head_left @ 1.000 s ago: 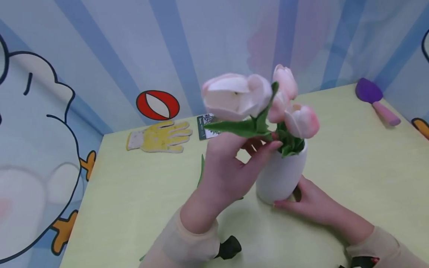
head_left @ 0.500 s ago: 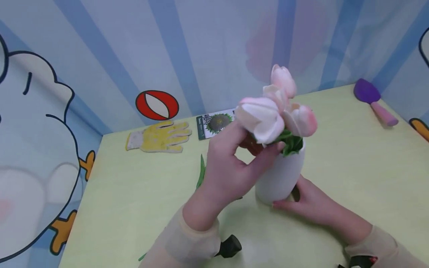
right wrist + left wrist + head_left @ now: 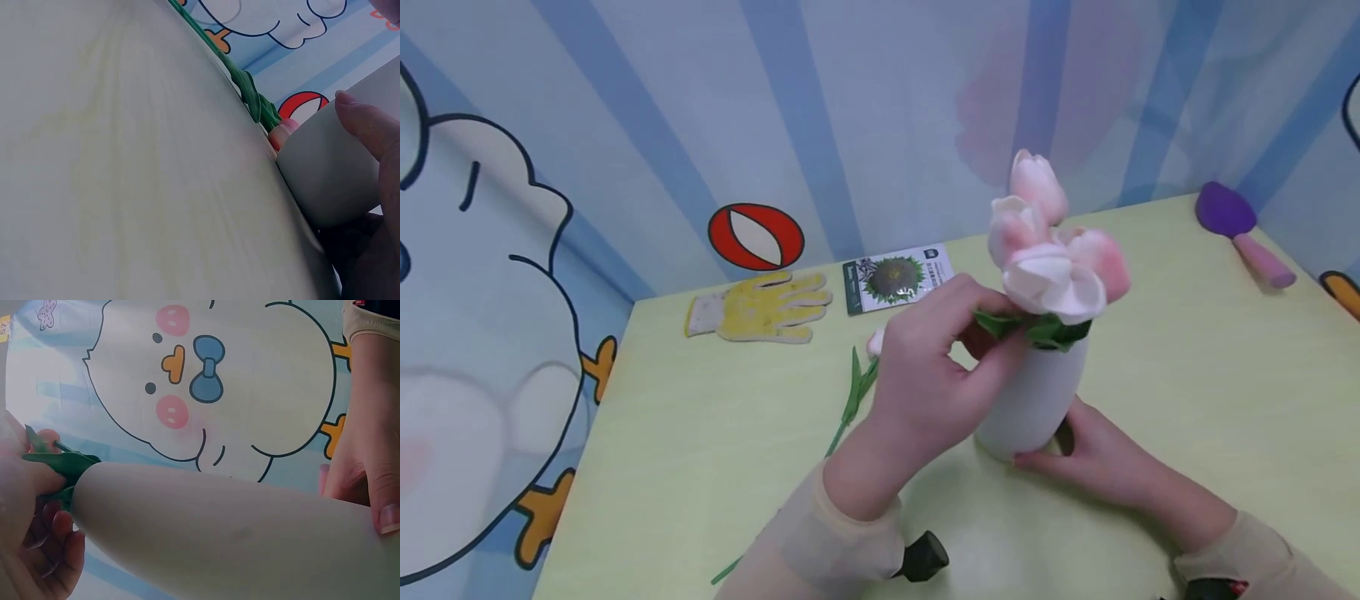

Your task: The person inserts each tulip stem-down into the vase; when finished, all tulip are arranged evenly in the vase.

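A white vase (image 3: 1032, 400) stands on the table with several pale pink artificial tulips (image 3: 1037, 187) in its mouth. My left hand (image 3: 936, 367) is at the rim, its thumb and fingers pinching the green leaves and stem of the front white-pink tulip (image 3: 1054, 283). In the left wrist view, green leaves (image 3: 69, 464) stick out between the thumb and fingers beside the vase mouth. Low on the vase, my right hand (image 3: 1101, 454) grips the base, with the thumb (image 3: 362, 122) along its side in the right wrist view. The stems' lower ends are hidden inside the vase.
Another tulip (image 3: 853, 400) lies on the table, partly behind the left forearm. Toward the back are a yellow work glove (image 3: 767, 308) and a seed packet (image 3: 895, 279). A purple trowel with a pink handle (image 3: 1228, 212) lies at the back right, near the patterned wall.
My left hand has lowered the front tulip and brought it right, from left of the bunch to over the vase mouth. The right hand keeps its hold on the base.
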{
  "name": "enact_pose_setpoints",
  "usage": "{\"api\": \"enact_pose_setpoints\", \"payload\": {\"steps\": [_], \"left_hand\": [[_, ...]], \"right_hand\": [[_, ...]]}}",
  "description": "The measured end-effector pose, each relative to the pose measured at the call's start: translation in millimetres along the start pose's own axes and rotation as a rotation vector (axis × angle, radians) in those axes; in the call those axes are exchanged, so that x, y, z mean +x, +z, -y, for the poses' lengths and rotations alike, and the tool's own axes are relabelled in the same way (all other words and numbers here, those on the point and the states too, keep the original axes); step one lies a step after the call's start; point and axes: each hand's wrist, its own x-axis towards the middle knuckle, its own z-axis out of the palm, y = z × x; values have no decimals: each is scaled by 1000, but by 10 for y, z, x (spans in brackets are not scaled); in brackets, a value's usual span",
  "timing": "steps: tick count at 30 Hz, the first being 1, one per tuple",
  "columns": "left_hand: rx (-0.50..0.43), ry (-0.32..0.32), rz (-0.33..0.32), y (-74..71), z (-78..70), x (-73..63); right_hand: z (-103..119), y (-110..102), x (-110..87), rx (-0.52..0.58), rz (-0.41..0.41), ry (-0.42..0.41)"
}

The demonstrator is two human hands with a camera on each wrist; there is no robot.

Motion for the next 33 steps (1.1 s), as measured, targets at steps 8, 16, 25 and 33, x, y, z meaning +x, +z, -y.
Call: {"api": "enact_pose_setpoints", "payload": {"steps": [8, 16, 25, 33], "left_hand": [[66, -61, 60, -39, 53, -34], [-20, -184, 5, -453, 31, -213], [257, -589, 131, -1047, 318, -676], [466, -975, 495, -1170, 646, -1271]], "right_hand": [[-6, 37, 32, -9, -8, 6], [-15, 39, 18, -54, -5, 44], [19, 3, 4, -63, -7, 37], [7, 30, -10, -21, -4, 25]]}}
